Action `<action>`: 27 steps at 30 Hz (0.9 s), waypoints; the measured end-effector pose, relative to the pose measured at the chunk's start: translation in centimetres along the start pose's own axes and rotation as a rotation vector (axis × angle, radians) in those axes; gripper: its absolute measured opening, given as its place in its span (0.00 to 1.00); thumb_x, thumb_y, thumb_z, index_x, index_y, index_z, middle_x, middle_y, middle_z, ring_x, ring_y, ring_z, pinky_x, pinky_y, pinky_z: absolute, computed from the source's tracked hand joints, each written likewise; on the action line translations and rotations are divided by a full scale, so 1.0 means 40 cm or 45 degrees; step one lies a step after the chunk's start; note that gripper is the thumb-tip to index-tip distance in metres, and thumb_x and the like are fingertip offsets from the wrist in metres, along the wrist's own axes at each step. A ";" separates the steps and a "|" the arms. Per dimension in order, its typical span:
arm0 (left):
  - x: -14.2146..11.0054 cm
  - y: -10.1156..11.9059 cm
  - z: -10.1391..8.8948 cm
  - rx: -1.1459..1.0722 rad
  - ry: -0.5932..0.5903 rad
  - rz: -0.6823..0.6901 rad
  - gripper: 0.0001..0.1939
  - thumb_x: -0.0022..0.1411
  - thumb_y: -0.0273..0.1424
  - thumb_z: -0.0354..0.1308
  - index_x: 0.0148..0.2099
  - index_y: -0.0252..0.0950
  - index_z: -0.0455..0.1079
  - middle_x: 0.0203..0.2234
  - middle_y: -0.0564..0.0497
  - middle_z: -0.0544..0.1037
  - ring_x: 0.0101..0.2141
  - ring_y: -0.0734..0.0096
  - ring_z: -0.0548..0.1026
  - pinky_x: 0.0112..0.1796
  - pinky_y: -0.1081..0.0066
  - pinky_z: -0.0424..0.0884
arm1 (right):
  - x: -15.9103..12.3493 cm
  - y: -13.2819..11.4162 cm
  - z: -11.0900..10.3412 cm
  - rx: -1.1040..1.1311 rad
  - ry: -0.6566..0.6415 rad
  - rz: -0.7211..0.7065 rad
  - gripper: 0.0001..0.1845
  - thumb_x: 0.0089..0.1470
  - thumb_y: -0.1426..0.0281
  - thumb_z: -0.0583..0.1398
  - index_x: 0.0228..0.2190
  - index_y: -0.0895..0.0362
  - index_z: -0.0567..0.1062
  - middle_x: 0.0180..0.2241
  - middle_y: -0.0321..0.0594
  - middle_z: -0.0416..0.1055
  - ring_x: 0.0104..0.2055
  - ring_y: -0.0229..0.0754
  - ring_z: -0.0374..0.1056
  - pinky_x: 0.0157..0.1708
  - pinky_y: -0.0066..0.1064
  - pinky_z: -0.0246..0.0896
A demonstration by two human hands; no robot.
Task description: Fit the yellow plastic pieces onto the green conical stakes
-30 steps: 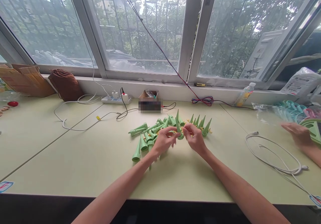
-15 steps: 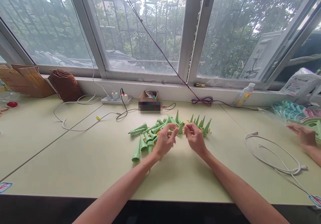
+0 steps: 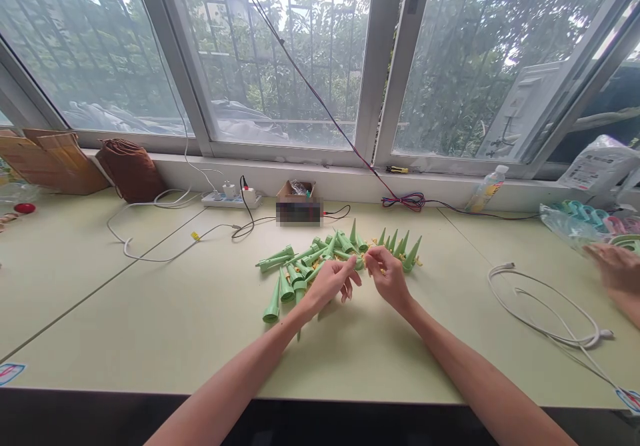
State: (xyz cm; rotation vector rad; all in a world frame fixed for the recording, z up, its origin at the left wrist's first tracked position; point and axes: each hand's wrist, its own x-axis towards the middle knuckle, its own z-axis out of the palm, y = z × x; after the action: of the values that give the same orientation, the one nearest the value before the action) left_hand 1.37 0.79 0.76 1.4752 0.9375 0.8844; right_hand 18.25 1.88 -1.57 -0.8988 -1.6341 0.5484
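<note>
My left hand (image 3: 334,283) is closed at thumb and forefinger on a green plastic cone (image 3: 359,264), which lies tilted, its tip partly hidden by the fingers. Close beside it, my right hand (image 3: 388,277) pinches a small yellow piece, mostly covered by the fingertips. Left of and behind my left hand, several green cones (image 3: 286,289) lie in a loose pile. Beyond my right hand, several upright green cones (image 3: 413,253) stand in a row, with small yellow pieces (image 3: 419,261) around them.
Another person's hand (image 3: 613,269) is at the right edge by a plastic bag of pastel items (image 3: 575,223). A white cable (image 3: 545,333) loops across the right side. Behind the pile stand a small box (image 3: 299,196), a power strip (image 3: 230,199) and a bottle (image 3: 487,189).
The cone at my left hand has gone from upright to tilted, and that hand has turned slightly. My right hand has shifted a little left. The other person's hand has moved slightly right.
</note>
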 end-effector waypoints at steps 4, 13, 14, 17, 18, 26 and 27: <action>-0.003 -0.011 -0.001 0.086 0.016 0.089 0.28 0.62 0.54 0.54 0.31 0.32 0.73 0.12 0.53 0.70 0.13 0.75 0.67 0.19 0.76 0.64 | 0.000 -0.002 -0.003 0.023 0.002 0.037 0.11 0.64 0.62 0.54 0.31 0.54 0.67 0.25 0.35 0.66 0.25 0.37 0.61 0.26 0.29 0.62; -0.005 -0.020 0.006 0.342 0.270 0.409 0.18 0.58 0.45 0.63 0.32 0.34 0.72 0.31 0.50 0.72 0.19 0.79 0.70 0.20 0.76 0.67 | 0.002 -0.005 0.001 0.047 0.015 0.056 0.14 0.64 0.59 0.55 0.31 0.54 0.67 0.25 0.35 0.66 0.25 0.37 0.62 0.26 0.28 0.62; -0.004 -0.020 0.005 0.340 0.277 0.429 0.17 0.58 0.45 0.63 0.34 0.34 0.74 0.34 0.49 0.73 0.20 0.80 0.70 0.20 0.76 0.68 | 0.002 -0.005 0.001 0.048 0.018 0.053 0.14 0.64 0.59 0.54 0.31 0.54 0.67 0.26 0.35 0.66 0.25 0.37 0.62 0.26 0.28 0.62; -0.001 -0.021 0.003 0.311 0.290 0.457 0.16 0.59 0.44 0.63 0.41 0.36 0.77 0.41 0.46 0.73 0.21 0.80 0.71 0.20 0.76 0.69 | 0.002 -0.005 0.000 0.054 0.019 0.038 0.14 0.64 0.59 0.54 0.31 0.54 0.67 0.25 0.35 0.64 0.25 0.37 0.60 0.26 0.29 0.62; 0.000 -0.022 0.003 0.304 0.296 0.455 0.16 0.59 0.44 0.63 0.41 0.36 0.77 0.42 0.46 0.73 0.22 0.80 0.71 0.20 0.76 0.69 | 0.002 -0.005 0.000 0.055 0.014 0.036 0.14 0.64 0.59 0.54 0.31 0.54 0.67 0.25 0.34 0.64 0.24 0.37 0.60 0.26 0.29 0.62; 0.003 -0.021 0.015 0.160 0.302 0.312 0.20 0.56 0.44 0.64 0.43 0.34 0.70 0.41 0.46 0.72 0.21 0.77 0.73 0.14 0.77 0.68 | -0.004 -0.013 0.005 -0.009 0.058 0.020 0.14 0.65 0.59 0.53 0.32 0.54 0.67 0.26 0.35 0.66 0.26 0.37 0.62 0.27 0.28 0.62; 0.003 -0.019 0.016 0.124 0.298 0.295 0.20 0.56 0.44 0.64 0.44 0.34 0.70 0.40 0.46 0.73 0.21 0.76 0.74 0.14 0.77 0.69 | -0.004 -0.014 0.004 -0.009 0.072 0.017 0.13 0.65 0.60 0.53 0.32 0.54 0.67 0.26 0.35 0.66 0.26 0.37 0.63 0.27 0.28 0.63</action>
State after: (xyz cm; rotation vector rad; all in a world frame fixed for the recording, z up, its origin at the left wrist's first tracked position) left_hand 1.95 0.68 -0.03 1.6104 1.0047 1.2157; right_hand 17.94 1.44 -1.28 -0.9231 -1.5813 0.5219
